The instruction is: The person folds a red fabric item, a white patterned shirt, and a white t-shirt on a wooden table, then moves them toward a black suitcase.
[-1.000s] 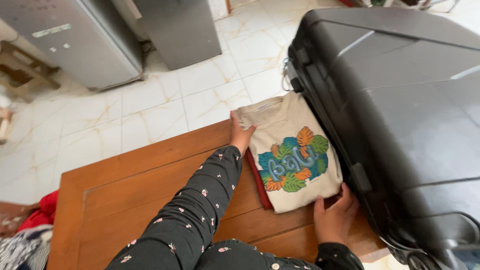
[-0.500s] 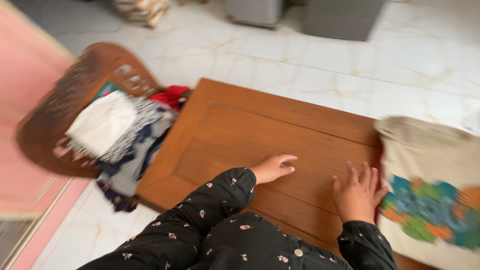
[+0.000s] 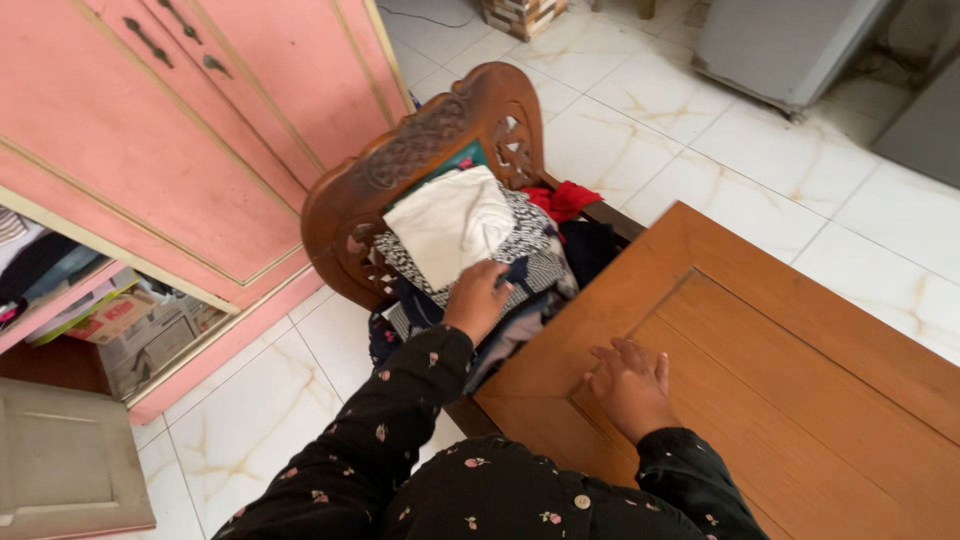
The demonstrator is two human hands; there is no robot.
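Note:
My left hand [image 3: 476, 298] reaches onto a pile of clothes [image 3: 480, 250] heaped on a carved wooden chair [image 3: 410, 150]; its fingers rest on a black-and-white patterned garment just below a folded white cloth [image 3: 450, 220]. Whether the fingers grip the fabric is hidden. My right hand [image 3: 630, 385] lies flat with fingers apart on the near corner of a brown wooden table [image 3: 780, 380], holding nothing. A red garment [image 3: 562, 198] shows at the back of the pile.
A pink wardrobe [image 3: 170, 120] stands on the left, with an open lower shelf holding boxes [image 3: 120, 320]. A grey appliance [image 3: 780, 40] stands at the upper right on the white tiled floor [image 3: 640, 110]. A flat grey panel [image 3: 60, 460] lies at bottom left.
The view has swung left, away from the suitcase and the printed beige shirt. My left hand moved from the table to the clothes pile on the chair; my right hand stays on the table.

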